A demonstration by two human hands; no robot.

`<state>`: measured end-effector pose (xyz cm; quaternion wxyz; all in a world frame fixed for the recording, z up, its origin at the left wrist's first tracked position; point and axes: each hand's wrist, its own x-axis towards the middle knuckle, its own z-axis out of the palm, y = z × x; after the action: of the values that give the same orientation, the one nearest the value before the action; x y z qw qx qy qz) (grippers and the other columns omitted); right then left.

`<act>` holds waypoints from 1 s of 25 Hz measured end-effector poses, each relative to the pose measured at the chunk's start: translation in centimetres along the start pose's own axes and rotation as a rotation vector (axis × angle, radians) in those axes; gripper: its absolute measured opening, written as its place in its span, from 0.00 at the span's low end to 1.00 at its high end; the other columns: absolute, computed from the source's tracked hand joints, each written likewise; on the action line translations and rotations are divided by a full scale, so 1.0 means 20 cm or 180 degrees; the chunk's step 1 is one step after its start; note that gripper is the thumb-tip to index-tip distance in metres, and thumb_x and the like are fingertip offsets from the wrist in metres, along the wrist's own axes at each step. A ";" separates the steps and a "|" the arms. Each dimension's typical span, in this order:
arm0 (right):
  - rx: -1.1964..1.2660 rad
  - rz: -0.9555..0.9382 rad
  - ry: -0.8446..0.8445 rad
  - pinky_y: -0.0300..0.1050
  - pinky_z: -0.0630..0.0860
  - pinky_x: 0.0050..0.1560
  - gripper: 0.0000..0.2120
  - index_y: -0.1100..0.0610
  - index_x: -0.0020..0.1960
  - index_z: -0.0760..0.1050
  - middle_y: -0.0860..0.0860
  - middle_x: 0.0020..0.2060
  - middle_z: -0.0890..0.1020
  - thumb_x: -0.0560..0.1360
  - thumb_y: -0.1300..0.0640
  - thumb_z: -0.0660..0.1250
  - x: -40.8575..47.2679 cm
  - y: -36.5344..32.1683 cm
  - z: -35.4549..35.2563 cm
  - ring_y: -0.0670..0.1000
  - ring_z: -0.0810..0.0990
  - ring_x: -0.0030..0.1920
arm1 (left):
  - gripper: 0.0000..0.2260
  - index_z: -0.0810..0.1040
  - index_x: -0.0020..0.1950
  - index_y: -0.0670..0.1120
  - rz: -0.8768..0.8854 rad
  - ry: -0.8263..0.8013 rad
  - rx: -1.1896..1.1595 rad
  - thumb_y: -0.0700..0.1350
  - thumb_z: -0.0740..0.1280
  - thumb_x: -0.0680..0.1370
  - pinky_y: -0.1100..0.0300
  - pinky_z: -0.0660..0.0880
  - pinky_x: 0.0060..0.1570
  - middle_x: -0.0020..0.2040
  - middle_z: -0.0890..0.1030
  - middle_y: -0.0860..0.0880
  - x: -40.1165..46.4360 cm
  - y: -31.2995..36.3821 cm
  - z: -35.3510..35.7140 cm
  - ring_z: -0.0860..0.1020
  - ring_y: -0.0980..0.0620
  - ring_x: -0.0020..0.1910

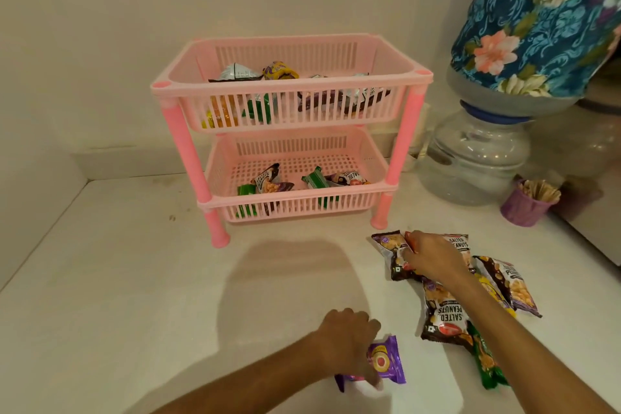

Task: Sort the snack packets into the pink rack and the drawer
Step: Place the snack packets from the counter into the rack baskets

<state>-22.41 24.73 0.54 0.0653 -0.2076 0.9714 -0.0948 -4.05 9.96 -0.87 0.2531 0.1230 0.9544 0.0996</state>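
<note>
Pale counter [117,279], pink rack [289,131] at 12. Left hand [349,346] pinching purple packet [386,361]; right hand [431,255] closed over peanut packet [458,244], nearer rack. Packet's long axis approx 12–6.

White counter [134,279] bears pink rack [289,91], scattered snack packets [443,316], possibly a water dispenser [477,161].

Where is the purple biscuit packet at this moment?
The purple biscuit packet lies on the white counter near the bottom of the head view, under the left hand, left of the green packet.
</note>
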 end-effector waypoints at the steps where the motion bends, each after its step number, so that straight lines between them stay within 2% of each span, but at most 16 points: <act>1: 0.0036 0.0003 -0.0081 0.49 0.76 0.47 0.18 0.54 0.59 0.73 0.56 0.55 0.81 0.74 0.46 0.63 0.01 0.00 0.03 0.58 0.78 0.54 | 0.33 0.68 0.65 0.42 -0.0040 -0.0011 0.0062 0.60 0.72 0.69 0.47 0.69 0.49 0.56 0.74 0.40 0.00 0.01 0.04 0.74 0.39 0.54; 3: 0.0051 0.0081 -0.0121 0.52 0.75 0.54 0.26 0.54 0.68 0.68 0.55 0.63 0.77 0.74 0.43 0.63 0.03 -0.02 0.09 0.58 0.75 0.62 | 0.31 0.67 0.65 0.41 -0.0156 -0.0046 0.0175 0.55 0.73 0.69 0.46 0.68 0.49 0.58 0.72 0.40 0.00 0.03 0.09 0.73 0.38 0.54; 4: 0.0046 0.0130 -0.0063 0.52 0.75 0.56 0.27 0.54 0.69 0.68 0.55 0.64 0.76 0.74 0.42 0.63 0.04 -0.03 0.11 0.57 0.74 0.63 | 0.30 0.67 0.65 0.41 -0.0226 -0.0057 0.0187 0.53 0.74 0.70 0.46 0.68 0.48 0.58 0.71 0.39 0.00 0.03 0.11 0.73 0.38 0.55; 7: -0.0038 0.0196 0.0100 0.52 0.76 0.51 0.28 0.55 0.63 0.71 0.54 0.58 0.79 0.73 0.36 0.60 0.08 -0.06 0.17 0.57 0.77 0.58 | 0.23 0.69 0.63 0.42 -0.0337 0.0026 -0.0103 0.47 0.71 0.72 0.50 0.68 0.45 0.57 0.74 0.40 0.01 0.00 0.10 0.75 0.37 0.54; 9: -0.0108 0.0202 0.0102 0.50 0.76 0.47 0.30 0.56 0.59 0.72 0.54 0.53 0.80 0.71 0.32 0.59 0.11 -0.09 0.19 0.57 0.79 0.54 | 0.19 0.72 0.59 0.43 -0.0434 0.0206 -0.0278 0.48 0.70 0.71 0.52 0.69 0.44 0.55 0.77 0.40 0.00 -0.06 0.03 0.77 0.38 0.52; 13: -0.0116 0.0149 -0.0118 0.47 0.77 0.43 0.26 0.56 0.55 0.74 0.54 0.48 0.82 0.67 0.37 0.65 0.15 -0.16 0.16 0.56 0.80 0.48 | 0.18 0.75 0.56 0.47 -0.0835 0.0908 -0.0778 0.52 0.71 0.69 0.56 0.70 0.42 0.52 0.80 0.44 -0.03 -0.23 -0.18 0.78 0.43 0.49; 16: 0.0199 0.0140 -0.0530 0.42 0.72 0.35 0.23 0.50 0.50 0.77 0.49 0.41 0.82 0.62 0.37 0.67 0.18 -0.22 0.02 0.51 0.80 0.41 | 0.16 0.77 0.52 0.51 -0.1104 0.1648 -0.1334 0.54 0.72 0.68 0.61 0.73 0.38 0.45 0.82 0.49 -0.07 -0.40 -0.37 0.79 0.51 0.42; 18: 0.0644 0.0047 -0.0809 0.42 0.74 0.36 0.23 0.48 0.48 0.78 0.47 0.41 0.82 0.58 0.37 0.69 0.21 -0.29 -0.12 0.47 0.80 0.40 | 0.15 0.78 0.50 0.50 -0.1250 0.2194 -0.1570 0.55 0.73 0.68 0.60 0.76 0.36 0.39 0.83 0.51 -0.09 -0.52 -0.50 0.80 0.53 0.36; 20: 0.1083 -0.0164 -0.0913 0.44 0.78 0.38 0.24 0.50 0.46 0.80 0.48 0.40 0.83 0.55 0.37 0.70 0.25 -0.36 -0.27 0.48 0.81 0.40 | 0.16 0.79 0.50 0.48 -0.1364 0.2741 -0.1604 0.57 0.72 0.69 0.58 0.78 0.37 0.37 0.83 0.50 -0.09 -0.65 -0.62 0.81 0.52 0.34; 23: 0.1577 -0.0384 -0.0757 0.43 0.76 0.33 0.14 0.50 0.39 0.81 0.50 0.35 0.84 0.60 0.42 0.72 0.33 -0.48 -0.48 0.48 0.80 0.34 | 0.13 0.78 0.47 0.49 -0.1533 0.3031 -0.1732 0.56 0.72 0.70 0.61 0.76 0.31 0.36 0.81 0.52 -0.07 -0.82 -0.82 0.80 0.52 0.33; 25: 0.1730 -0.0385 -0.0554 0.44 0.77 0.36 0.09 0.51 0.39 0.82 0.51 0.35 0.84 0.65 0.46 0.72 0.41 -0.56 -0.55 0.48 0.80 0.35 | 0.10 0.76 0.44 0.51 -0.1631 0.3075 -0.1937 0.53 0.72 0.69 0.66 0.71 0.25 0.33 0.79 0.55 -0.03 -0.92 -0.94 0.79 0.55 0.29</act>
<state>-27.31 13.08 12.83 0.1959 -0.2473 0.8870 -0.3371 -16.39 -10.17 10.72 -0.1675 -0.2463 0.8892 0.3474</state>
